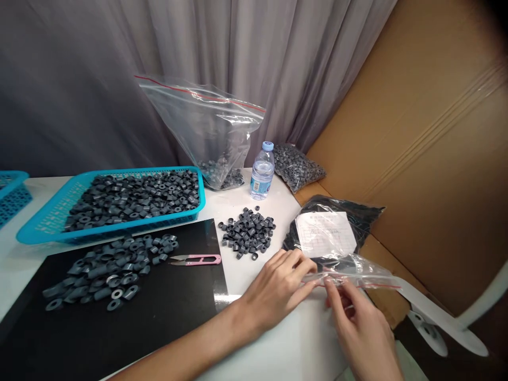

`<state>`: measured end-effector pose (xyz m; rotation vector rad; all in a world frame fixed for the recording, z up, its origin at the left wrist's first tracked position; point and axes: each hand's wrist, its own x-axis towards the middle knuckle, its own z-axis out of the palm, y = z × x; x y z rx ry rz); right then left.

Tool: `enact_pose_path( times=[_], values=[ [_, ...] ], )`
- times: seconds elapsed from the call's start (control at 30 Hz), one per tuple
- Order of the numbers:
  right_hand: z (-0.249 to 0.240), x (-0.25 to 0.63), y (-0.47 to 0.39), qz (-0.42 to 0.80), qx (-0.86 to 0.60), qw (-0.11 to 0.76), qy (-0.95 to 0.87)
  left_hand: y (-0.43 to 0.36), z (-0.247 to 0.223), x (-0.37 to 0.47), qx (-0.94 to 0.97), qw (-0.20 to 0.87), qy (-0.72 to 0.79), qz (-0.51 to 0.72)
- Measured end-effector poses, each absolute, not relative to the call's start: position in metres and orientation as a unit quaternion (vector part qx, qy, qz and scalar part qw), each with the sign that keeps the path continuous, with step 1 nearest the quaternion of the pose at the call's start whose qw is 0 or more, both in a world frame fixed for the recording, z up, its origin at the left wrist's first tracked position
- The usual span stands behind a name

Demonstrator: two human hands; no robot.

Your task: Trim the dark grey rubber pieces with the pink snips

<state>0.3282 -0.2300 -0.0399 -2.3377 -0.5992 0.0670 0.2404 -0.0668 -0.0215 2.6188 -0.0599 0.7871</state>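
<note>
A clear zip bag (365, 267) with a red seal line lies at the right edge of the white table, dark contents inside and a printed paper (326, 233) on it. My left hand (280, 286) is closed on the left end of the bag's seal, thumb and fingers together. Close beside it, my right hand (359, 323) pinches the same seal, its fingertips partly hidden. Just beyond my left hand sits a loose pile of small grey rings (248, 233).
A blue basket (138, 216) of grey rings stands at the left, behind a black mat (166, 301) with more rings and pink snips (202, 259). Farther back are an upright zip bag (210, 127), a water bottle (262, 172) and a filled bag (299, 166).
</note>
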Motion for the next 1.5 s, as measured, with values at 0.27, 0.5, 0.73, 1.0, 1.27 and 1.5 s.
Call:
enact_pose_path(
  times=[0.27, 0.5, 0.73, 1.0, 1.27, 1.5],
  values=[
    [-0.031, 0.305, -0.238, 0.043, -0.769, 0.633, -0.075, -0.068, -0.032, 0.247, 0.931, -0.049, -0.122, 0.34],
    [-0.033, 0.334, -0.233, 0.139, -0.692, 0.709, 0.005, -0.069, -0.034, 0.247, 0.91, -0.086, -0.133, 0.383],
    [-0.041, 0.351, -0.244, 0.101, -0.705, 0.701, 0.011, -0.071, -0.031, 0.246, 0.885, -0.116, -0.167, 0.419],
    [-0.04, 0.346, -0.257, 0.072, -0.744, 0.664, -0.025, -0.072, -0.032, 0.247, 0.885, -0.101, -0.159, 0.426],
    [-0.044, 0.359, -0.268, 0.027, -0.75, 0.661, -0.005, -0.06, -0.033, 0.234, 0.913, -0.108, -0.096, 0.382],
    [-0.035, 0.371, -0.282, 0.046, -0.755, 0.653, -0.039, -0.055, -0.033, 0.232, 0.894, -0.112, -0.149, 0.408]
  ],
)
